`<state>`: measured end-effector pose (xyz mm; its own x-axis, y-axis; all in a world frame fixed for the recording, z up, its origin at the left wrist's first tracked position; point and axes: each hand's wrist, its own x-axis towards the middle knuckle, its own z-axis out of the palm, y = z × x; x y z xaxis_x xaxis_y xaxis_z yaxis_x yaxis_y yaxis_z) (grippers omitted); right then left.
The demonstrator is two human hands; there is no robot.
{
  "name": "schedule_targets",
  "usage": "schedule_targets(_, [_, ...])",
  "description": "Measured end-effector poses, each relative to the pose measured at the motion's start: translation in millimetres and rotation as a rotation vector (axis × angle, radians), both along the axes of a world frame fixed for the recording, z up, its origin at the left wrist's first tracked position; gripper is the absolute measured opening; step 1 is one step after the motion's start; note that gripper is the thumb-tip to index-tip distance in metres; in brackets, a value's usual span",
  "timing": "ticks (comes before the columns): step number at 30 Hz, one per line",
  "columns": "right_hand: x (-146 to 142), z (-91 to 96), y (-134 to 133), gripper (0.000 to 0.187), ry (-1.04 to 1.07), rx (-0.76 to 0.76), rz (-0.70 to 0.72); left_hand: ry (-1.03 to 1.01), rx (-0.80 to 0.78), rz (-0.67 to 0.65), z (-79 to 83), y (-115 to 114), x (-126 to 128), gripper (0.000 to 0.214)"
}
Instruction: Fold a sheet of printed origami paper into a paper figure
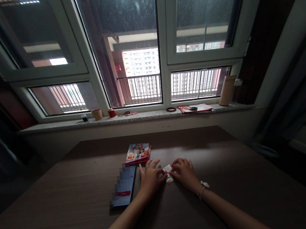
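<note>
A small piece of folded paper, white with red and coloured patches, is held low over the table between my two hands. My left hand pinches its left side between thumb and index finger, the other fingers spread. From the right, my right hand grips it with thumb and fingertips. Part of the paper is hidden behind the fingers. A bracelet circles my right wrist. Just left of my left hand lies a phone or tablet, its screen partly blurred out.
Behind the phone, a stack of printed leaflets rests on the brown table. Along the granite windowsill stand a bottle, a paper cup, a small red jar and scissors on papers.
</note>
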<state>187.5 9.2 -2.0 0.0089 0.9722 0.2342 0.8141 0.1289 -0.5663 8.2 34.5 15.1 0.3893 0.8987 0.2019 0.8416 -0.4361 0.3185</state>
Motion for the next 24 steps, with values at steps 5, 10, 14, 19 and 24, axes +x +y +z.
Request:
schedule_targets(5, [1, -1.9, 1, 0.019, 0.001, -0.007, 0.004, -0.014, -0.02, 0.032, -1.6, -1, -1, 0.012])
schedule_targets(10, [1, -2.2, 2, 0.021, -0.004, -0.018, 0.0, -0.004, -0.075, 0.04, -2.2, 0, -2, 0.015])
schedule_targets(14, [1, 2.1, 1, 0.023, -0.014, -0.053, 0.017, -0.003, -0.048, 0.037, -2.2, -1, -2, 0.014])
schedule_targets(19, [3, 4.9, 2, 0.021, -0.015, -0.051, 0.023, -0.011, -0.021, 0.011, -4.1, 0, -2, 0.012])
schedule_targets(24, [11, 3.5, 5, 0.013, -0.018, -0.067, 0.061, -0.033, -0.01, 0.012, -5.5, 0, -3, 0.01])
